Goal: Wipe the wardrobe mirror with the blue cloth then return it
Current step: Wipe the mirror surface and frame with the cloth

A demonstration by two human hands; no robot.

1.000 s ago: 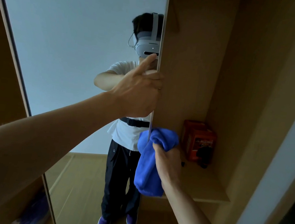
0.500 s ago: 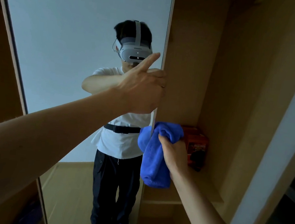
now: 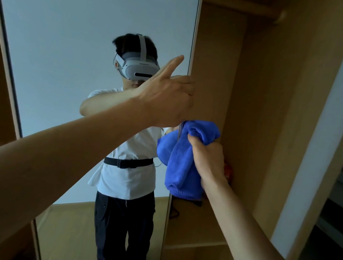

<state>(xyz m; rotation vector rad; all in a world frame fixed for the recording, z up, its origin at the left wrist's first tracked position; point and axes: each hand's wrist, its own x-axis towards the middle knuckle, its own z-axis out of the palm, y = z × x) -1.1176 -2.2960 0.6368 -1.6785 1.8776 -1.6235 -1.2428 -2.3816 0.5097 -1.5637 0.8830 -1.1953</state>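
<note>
Wooden wardrobe (image 3: 253,117) interior, dimly lit. Left hand (image 3: 167,99) curls round the right edge of the tall mirror (image 3: 80,44), thumb raised. Just below it, right hand (image 3: 207,161) clutches the bunched blue cloth (image 3: 184,163), hanging just right of that upright edge. The glass lies leftward of the cloth, so wiping likely means sweeping left.

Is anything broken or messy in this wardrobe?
Nothing stands out. The mirror looks whole, with no crack or smear that I can see. The left hand grips its edge, and the right hand holds the bunched cloth right beside that edge. The shelf behind is too dim to judge.
</note>
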